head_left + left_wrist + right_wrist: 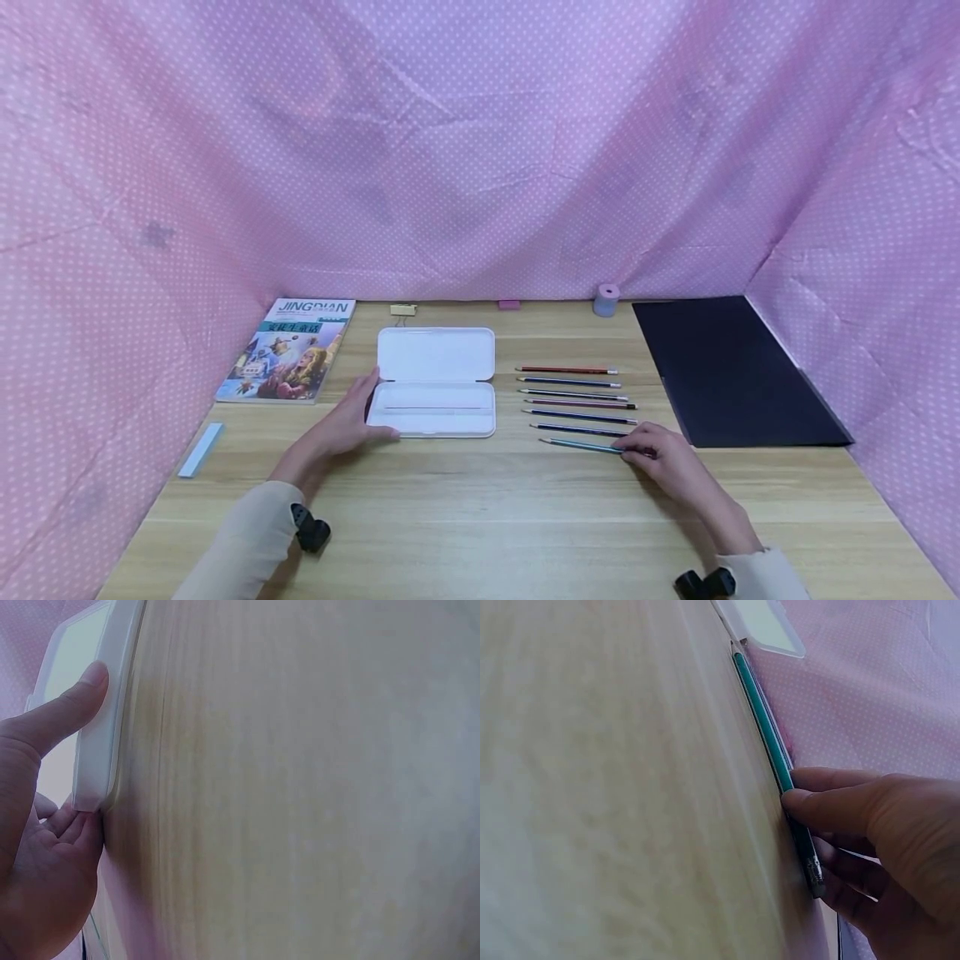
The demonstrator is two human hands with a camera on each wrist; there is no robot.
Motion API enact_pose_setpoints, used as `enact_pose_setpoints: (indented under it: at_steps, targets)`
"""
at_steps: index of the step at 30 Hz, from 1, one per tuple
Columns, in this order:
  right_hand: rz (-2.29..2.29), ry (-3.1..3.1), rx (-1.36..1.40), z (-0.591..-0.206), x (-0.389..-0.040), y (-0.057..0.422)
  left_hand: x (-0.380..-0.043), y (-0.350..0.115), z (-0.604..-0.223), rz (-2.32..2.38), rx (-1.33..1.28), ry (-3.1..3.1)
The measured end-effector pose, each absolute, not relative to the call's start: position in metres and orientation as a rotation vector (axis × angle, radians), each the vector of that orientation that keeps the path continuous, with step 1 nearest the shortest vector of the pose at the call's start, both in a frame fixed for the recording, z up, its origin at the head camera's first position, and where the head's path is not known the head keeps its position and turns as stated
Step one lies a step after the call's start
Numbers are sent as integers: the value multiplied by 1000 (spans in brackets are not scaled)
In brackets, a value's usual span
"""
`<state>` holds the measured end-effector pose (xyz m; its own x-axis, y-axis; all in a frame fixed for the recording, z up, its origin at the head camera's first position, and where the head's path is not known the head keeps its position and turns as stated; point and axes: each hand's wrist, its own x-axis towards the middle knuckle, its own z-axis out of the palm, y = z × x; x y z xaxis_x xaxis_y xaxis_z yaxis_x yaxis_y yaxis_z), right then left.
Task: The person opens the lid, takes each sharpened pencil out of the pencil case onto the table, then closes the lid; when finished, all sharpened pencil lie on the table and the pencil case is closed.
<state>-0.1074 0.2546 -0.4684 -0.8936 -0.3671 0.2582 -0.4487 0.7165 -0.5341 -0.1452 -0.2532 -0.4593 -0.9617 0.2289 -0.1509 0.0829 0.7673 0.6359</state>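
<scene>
A white pencil case (432, 422) lies with its lid (437, 354) laid back. My left hand (351, 421) grips its left end, thumb along the front wall and fingers round the side. In the left wrist view that thumb presses on the case's wall (101, 742). To the right, my right hand (663, 462) pinches a green pencil (581, 446) near its back end between thumb and forefinger. The right wrist view shows the green pencil (763, 720) close to the tabletop; whether it touches is unclear. Several other pencils (577, 416) lie in a row beyond it, points to the left.
A magazine (288, 354) and a pale blue strip (201, 450) are at the left. Along the back stand a binder clip (402, 310), a pink block (509, 305) and a small cylinder (606, 302). A black sheet (735, 375) covers the right. Pink dotted cloth (480, 150) encloses the table.
</scene>
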Motion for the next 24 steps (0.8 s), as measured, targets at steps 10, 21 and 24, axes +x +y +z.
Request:
enact_pose_setpoints:
  at_steps: [10, 21, 24]
  targets:
    - [865, -2823, 625, -451, -115, 236, -145, -252, -459, 977, 217, 2727]
    - [1062, -2775, 895, -419, -150, 147, -146, -253, -460, 973, 241, 2740]
    - [1159, -2790, 957, -420, -160, 121, -145, -253, -461, 973, 236, 2740]
